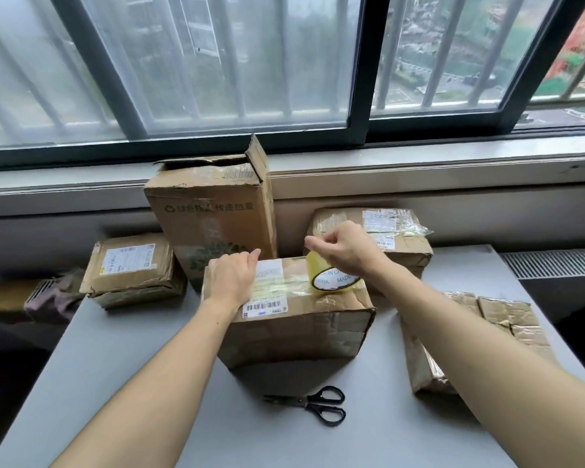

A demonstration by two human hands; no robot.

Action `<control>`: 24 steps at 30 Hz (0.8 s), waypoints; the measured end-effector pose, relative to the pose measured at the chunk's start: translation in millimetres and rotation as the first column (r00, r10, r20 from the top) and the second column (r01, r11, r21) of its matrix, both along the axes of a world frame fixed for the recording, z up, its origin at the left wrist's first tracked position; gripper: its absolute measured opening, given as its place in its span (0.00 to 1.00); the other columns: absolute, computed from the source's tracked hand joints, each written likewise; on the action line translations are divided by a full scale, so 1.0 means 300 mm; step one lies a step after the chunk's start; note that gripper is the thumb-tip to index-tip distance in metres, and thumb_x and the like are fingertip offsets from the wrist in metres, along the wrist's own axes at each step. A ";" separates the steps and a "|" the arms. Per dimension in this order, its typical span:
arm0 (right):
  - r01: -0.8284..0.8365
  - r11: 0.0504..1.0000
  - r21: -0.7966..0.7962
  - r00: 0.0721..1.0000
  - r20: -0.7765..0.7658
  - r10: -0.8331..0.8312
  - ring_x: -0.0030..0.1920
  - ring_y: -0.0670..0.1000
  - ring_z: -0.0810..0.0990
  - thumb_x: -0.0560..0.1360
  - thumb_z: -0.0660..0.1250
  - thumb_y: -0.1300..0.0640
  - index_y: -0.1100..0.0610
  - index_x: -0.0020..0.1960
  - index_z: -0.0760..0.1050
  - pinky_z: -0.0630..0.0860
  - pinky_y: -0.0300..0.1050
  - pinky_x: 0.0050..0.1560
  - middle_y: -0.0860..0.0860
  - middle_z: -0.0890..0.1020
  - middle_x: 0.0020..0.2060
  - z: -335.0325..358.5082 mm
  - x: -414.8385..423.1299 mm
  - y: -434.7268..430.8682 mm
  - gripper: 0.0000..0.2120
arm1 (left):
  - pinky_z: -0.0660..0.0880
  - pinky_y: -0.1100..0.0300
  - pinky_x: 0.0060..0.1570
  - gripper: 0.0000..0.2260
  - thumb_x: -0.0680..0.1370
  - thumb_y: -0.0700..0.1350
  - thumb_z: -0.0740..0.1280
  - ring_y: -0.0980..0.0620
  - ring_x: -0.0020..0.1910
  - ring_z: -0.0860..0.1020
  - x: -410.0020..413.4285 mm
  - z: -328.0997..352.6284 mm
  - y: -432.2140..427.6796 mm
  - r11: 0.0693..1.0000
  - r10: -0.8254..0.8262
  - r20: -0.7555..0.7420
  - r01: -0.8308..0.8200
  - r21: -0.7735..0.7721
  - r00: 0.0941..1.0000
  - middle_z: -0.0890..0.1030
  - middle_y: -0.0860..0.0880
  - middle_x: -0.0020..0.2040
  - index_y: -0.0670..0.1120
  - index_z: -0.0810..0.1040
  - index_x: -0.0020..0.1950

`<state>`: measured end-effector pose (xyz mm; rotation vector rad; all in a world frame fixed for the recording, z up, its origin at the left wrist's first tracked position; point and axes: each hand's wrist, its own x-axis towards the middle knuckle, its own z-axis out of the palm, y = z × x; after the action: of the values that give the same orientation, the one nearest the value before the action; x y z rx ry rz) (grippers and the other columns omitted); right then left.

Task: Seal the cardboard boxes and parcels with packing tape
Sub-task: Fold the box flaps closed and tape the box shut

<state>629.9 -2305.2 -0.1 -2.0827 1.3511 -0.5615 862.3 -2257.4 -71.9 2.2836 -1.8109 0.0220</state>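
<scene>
A worn cardboard box (304, 329) with a white label stands in the middle of the grey table. My left hand (232, 280) lies flat on the left part of its top, pressing down a strip of clear tape (284, 287). That strip runs right to a yellowish tape roll (335, 280) on the box top. My right hand (345, 249) grips the roll from above, thumb and fingers curled over it.
Black scissors (318, 403) lie on the table (115, 383) in front of the box. A tall box with open flaps (213, 214) stands behind, a small parcel (132, 268) at left, another box (399, 234) behind right, a crumpled parcel (500, 329) at right. A window sill runs behind.
</scene>
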 end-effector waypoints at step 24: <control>0.002 0.998 -0.063 0.996 -0.094 -0.008 0.25 0.54 0.62 0.76 0.62 0.53 0.57 0.24 0.59 0.61 0.45 0.27 0.53 0.64 0.22 0.046 -0.222 -0.065 0.24 | 0.66 0.47 0.52 0.20 0.85 0.54 0.50 0.38 0.51 0.78 -0.273 0.001 -0.084 0.996 -0.083 0.025 0.082 0.033 0.996 0.83 0.45 0.45 0.50 0.71 0.38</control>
<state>563.4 -2324.5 13.6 -2.1818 1.4082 -0.5196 780.3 -2282.6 -71.7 2.2373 -1.9310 0.0096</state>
